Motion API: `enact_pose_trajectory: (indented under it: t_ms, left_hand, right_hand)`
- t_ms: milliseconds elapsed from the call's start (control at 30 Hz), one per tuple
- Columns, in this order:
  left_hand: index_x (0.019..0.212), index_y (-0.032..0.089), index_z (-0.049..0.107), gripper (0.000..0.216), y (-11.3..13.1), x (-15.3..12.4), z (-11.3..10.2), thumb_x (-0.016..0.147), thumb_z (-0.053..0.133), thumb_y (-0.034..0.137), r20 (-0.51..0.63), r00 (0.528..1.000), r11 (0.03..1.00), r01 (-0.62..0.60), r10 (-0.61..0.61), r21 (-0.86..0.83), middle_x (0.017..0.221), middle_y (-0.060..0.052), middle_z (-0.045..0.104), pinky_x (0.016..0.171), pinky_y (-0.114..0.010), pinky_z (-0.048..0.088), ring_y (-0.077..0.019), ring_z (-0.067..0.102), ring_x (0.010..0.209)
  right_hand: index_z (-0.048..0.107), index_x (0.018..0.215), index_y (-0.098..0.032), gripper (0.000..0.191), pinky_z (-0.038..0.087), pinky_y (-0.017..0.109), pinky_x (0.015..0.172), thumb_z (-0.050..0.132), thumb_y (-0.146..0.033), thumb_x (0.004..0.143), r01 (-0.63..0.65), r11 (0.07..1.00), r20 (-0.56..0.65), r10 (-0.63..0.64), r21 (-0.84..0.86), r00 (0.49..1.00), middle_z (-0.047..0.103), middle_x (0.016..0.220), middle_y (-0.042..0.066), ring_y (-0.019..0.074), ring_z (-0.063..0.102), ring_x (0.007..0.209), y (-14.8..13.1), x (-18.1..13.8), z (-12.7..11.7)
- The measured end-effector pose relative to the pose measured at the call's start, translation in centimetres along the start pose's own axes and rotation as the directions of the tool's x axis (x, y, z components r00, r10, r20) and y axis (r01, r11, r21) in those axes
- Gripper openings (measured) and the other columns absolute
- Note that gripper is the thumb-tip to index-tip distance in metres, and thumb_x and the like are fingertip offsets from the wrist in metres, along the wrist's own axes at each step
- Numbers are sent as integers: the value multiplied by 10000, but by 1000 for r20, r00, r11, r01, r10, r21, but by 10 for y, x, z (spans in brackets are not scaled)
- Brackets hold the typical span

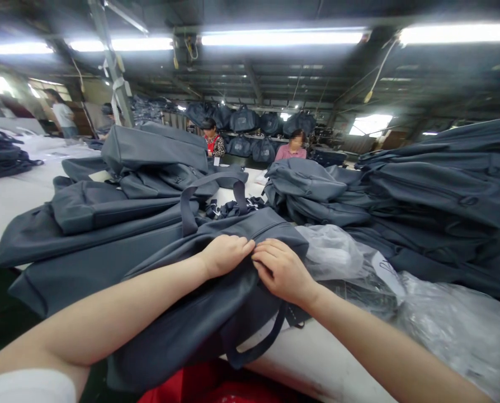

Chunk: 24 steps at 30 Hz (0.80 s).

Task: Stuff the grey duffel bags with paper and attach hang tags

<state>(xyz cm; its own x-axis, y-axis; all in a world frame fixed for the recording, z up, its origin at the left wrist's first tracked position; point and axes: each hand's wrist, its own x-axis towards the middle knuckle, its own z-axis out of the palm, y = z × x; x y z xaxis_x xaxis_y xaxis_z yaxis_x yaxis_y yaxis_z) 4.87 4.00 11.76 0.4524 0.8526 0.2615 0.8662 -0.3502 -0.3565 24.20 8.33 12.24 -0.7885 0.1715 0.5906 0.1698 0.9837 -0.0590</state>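
Note:
A dark blue-grey duffel bag (178, 330) lies across the near edge of the table, one strap handle looping up behind and another hanging in front. Both hands meet on its top seam. My left hand (228, 254) is closed, fingers curled onto the fabric near the zipper line. Right beside it, my right hand (281, 268) pinches the same seam with bent fingers, the fingertips of the two hands almost touching. Whatever small part lies under the fingertips, perhaps a zipper pull, is hidden.
More bags are heaped at left (94, 207) and in a tall stack at right (451, 196). Clear plastic bags (447, 324) lie on the white table (312, 358) to the right. Two co-workers (292, 146) are across the table. Finished bags (244, 119) hang behind them.

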Motion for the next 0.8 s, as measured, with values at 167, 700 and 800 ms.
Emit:
enact_pose_trajectory:
  t_ms: [167,700,800]
  left_hand:
    - [926,135,627,217,-9,8,-18,928,412,161,22,1000,1000,0,0,19,839,-88,650,573,-319,471,-238,652,755]
    - [831,129,627,196,-49,-215,-72,846,453,40,335,828,889,381,-450,252,828,-89,634,604,-295,435,-205,618,741]
    - [963,121,633,234,-40,-271,-49,859,436,52,292,769,820,502,-569,276,839,-88,651,662,-308,483,-216,647,777]
  right_hand:
    - [456,1367,-129,639,289,501,1124,643,-376,808,0,999,160,9,-54,987,506,1386,152,288,407,1318,23,-2,-2]
    - [611,951,-136,141,363,355,836,505,-173,865,105,836,97,-62,-538,993,638,903,115,253,537,870,118,71,26]
    - [615,915,-137,131,363,359,836,509,-179,850,98,834,87,-60,-543,994,638,883,118,262,534,870,123,91,34]
